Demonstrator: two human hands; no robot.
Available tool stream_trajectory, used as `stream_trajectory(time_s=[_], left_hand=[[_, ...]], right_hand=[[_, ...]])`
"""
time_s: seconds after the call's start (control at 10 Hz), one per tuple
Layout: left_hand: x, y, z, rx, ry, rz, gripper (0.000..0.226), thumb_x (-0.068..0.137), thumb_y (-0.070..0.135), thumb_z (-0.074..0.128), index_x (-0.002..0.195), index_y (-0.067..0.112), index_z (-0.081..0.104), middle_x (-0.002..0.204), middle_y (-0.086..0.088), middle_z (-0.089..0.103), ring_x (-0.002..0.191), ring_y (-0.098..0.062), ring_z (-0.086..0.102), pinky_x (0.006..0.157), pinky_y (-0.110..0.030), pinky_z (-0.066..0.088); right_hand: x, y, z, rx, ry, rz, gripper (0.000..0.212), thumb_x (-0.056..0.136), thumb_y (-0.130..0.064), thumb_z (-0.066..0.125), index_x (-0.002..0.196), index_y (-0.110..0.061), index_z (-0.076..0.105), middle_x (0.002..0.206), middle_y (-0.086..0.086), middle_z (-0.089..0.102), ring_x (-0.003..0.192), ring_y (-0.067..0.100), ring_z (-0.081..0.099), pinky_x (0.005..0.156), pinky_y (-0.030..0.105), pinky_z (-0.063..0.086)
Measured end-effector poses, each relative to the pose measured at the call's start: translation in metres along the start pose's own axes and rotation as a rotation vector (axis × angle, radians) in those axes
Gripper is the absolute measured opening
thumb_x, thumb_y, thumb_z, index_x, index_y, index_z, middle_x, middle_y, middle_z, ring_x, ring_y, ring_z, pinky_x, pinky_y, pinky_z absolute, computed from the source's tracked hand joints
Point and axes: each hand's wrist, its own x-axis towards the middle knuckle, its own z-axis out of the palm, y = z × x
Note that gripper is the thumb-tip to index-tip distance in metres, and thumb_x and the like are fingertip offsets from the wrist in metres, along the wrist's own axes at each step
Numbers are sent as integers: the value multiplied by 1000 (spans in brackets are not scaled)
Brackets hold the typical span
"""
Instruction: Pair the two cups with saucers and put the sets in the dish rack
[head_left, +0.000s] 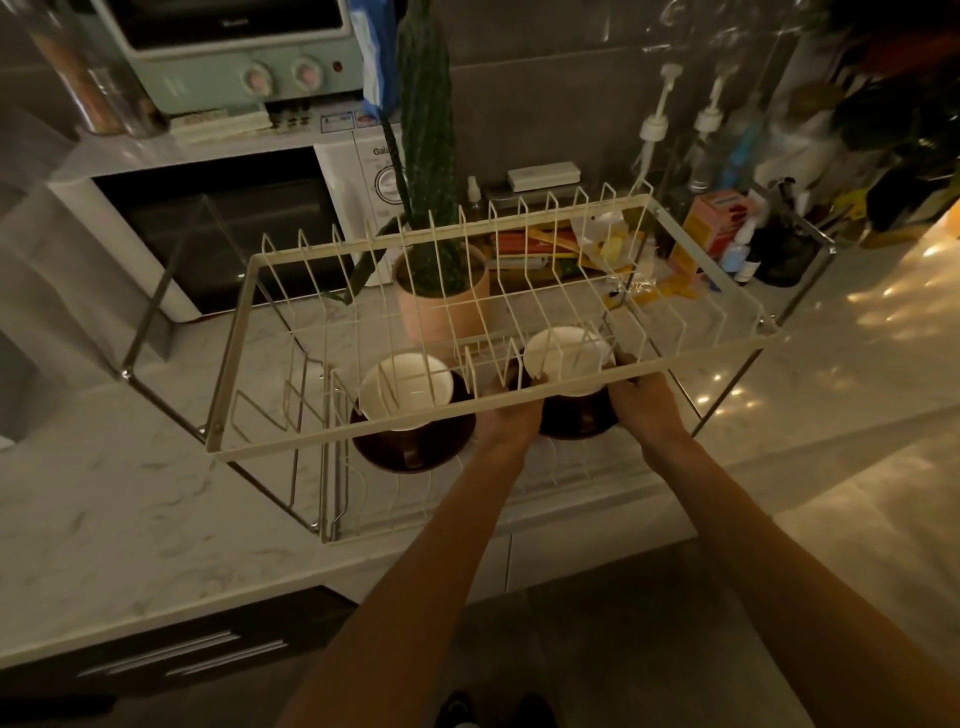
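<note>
Under the dish rack's (488, 415) top tier, our left hand (506, 415) and right hand (647, 405) gripped a dark saucer (576, 421) bearing a white cup (566, 358). Behind, the microwave (363, 208) read "Gala", the rest hidden.

- Light: dim, warm. Bright speckled reflections on the worktop (130, 499) toward its right end.
- Worktop: white marble-pattern, pale front edge.
- Wall (545, 93): grey tile behind the far edge.
- Far left corner: white microwave (208, 234), dark door; mint-green toaster oven (244, 47) stacked above it.
- Far edge, centre: tall cactus (426, 130) in a pink pot.
- Far right corner: pump bottles (655, 124), small boxes, dark foliage; details blurred.
- Below front edge: dark drawer (182, 660) with bar handles.
- Floor (597, 649): grey.
</note>
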Motion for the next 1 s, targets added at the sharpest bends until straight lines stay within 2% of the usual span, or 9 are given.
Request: stream_trajectory(time_s=[0.2, 0.3, 0.4, 0.5, 0.6, 0.7, 0.8, 0.9, 1.0], left_hand=[[-8, -5, -8, -19, 33, 30, 39, 90, 24, 63, 124, 4, 60, 128, -15, 62, 117, -30, 60, 96, -41, 52], [-10, -5, -6, 1, 67, 126, 47, 88, 32, 66, 130, 14, 55, 133, -9, 58, 123, -28, 55, 100, -46, 49], [-12, -5, -5, 54, 97, 154, 50, 87, 37, 66, 130, 15, 54, 132, -10, 58, 122, -30, 55, 98, -48, 50], [-11, -7, -7, 84, 99, 165, 49, 87, 39, 65, 130, 18, 55, 130, -7, 59, 120, -28, 56, 96, -48, 51], [-13, -6, -8, 89, 67, 155, 47, 88, 40, 63, 130, 21, 54, 119, 2, 59, 119, -26, 55, 97, -47, 51], [-13, -8, -9, 136, 42, 191, 50, 87, 48, 59, 132, 26, 53, 131, -2, 58, 122, -27, 54, 98, -48, 50], [-17, -13, -14, 246, 14, 221, 66, 82, 65, 51, 138, 32, 44, 137, -5, 55, 122, -29, 54, 98, -51, 49], [-19, -15, -22, 418, 18, 265, 64, 86, 61, 45, 141, 28, 41, 138, -5, 54, 126, -28, 52, 102, -44, 46], [-30, -12, -32, 541, 72, 291, 50, 97, 42, 45, 141, 18, 42, 135, -11, 57, 126, -29, 52, 99, -40, 42]], right_hand=[[-3, -8, 2, -26, -38, 15, 38, 95, -40, 50, 108, -9, 67, 108, 20, 68, 105, 31, 63, 96, 53, 50], [-2, -5, 1, -19, -68, 13, 35, 94, -41, 52, 109, -13, 67, 100, 12, 68, 100, 27, 64, 95, 54, 51], [4, 3, 1, -9, -82, 12, 39, 91, -44, 53, 111, -14, 67, 105, 9, 69, 99, 24, 64, 93, 54, 52], [4, 5, -1, -19, -86, -1, 50, 85, -52, 52, 119, -19, 65, 115, 3, 69, 109, 22, 62, 96, 51, 51], [3, 6, -1, -24, -117, -4, 56, 82, -57, 49, 125, -22, 62, 123, 3, 66, 116, 23, 60, 97, 51, 50], [-3, 0, -3, -56, -127, -59, 50, 95, -48, 45, 135, -20, 55, 135, 6, 59, 125, 25, 53, 103, 43, 45], [-3, 4, -5, -175, -107, -152, 45, 100, -39, 41, 137, -14, 52, 131, 13, 60, 121, 30, 55, 91, 30, 40], [-5, 7, -7, -413, 1, -323, 53, 97, -43, 38, 139, -10, 46, 128, 20, 58, 116, 36, 55, 90, 39, 46], [-17, 9, -2, -641, 86, -474, 56, 95, -42, 38, 132, -2, 50, 126, 24, 57, 116, 39, 51, 95, 46, 46]])
